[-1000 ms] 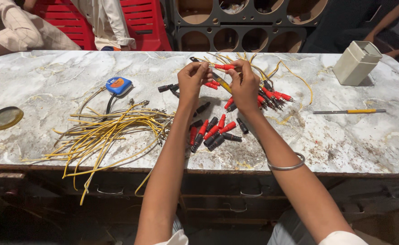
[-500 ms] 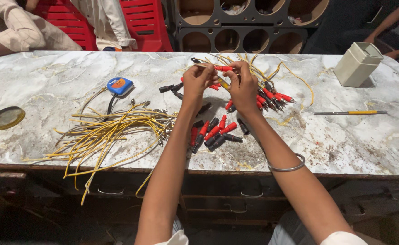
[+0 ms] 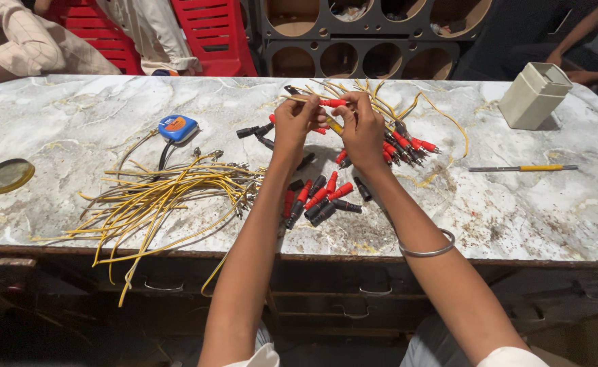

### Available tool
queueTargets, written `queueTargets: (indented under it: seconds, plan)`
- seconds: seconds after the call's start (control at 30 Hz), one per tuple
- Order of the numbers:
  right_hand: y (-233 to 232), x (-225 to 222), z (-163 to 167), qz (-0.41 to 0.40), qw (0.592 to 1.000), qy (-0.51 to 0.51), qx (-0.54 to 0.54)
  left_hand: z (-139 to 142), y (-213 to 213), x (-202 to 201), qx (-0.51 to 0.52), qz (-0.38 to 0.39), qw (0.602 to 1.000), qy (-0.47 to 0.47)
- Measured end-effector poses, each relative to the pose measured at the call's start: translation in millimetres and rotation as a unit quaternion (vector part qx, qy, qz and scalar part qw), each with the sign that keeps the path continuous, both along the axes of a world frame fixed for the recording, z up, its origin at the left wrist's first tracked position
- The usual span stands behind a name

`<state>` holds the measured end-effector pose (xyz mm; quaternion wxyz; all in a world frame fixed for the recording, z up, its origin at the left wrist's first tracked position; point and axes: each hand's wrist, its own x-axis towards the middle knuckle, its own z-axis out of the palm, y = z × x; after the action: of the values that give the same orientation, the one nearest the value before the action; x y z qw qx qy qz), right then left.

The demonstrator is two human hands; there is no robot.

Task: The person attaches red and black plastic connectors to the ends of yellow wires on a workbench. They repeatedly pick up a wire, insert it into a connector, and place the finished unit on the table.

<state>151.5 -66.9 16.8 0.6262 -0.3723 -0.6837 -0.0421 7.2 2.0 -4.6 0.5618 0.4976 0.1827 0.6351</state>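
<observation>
Nearest the table edge a heap of loose red and black plugs (image 3: 319, 197) lies below both hands, while the left hand (image 3: 293, 126) and right hand (image 3: 363, 129) pinch one yellow wire (image 3: 334, 124) between them, its red-capped end (image 3: 333, 103) lying crosswise, closer to the left.

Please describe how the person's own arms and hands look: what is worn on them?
Both arms are bare to short white sleeves at the upper arms. The right forearm wears a thin silver metal bangle. The left hand and right hand wear no gloves; no rings are visible.
</observation>
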Motion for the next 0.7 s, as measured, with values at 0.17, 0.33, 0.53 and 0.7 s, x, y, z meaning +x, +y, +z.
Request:
queueTargets:
  seconds: [0.17,0.33,0.53,0.7]
  plan:
    - [1.2,1.4,-0.2,-0.022,0.999,0.0,-0.036,0.2,0.5,-3.5,0.029,0.037,0.999,-0.023]
    - [-2.4,-0.3,0.1,-0.018,0.998,0.01,-0.064,-0.4,2.5,0.2,-0.008,0.001,0.999,0.036]
    - [-1.3,0.9,1.0,-0.051,0.999,0.001,0.003,-4.1,4.2,-3.6,0.013,0.028,0.998,0.063]
    - [-3.7,3.7,3.1,-0.048,0.994,0.042,-0.089,0.1,5.4,-5.2,-0.043,0.071,0.993,0.088]
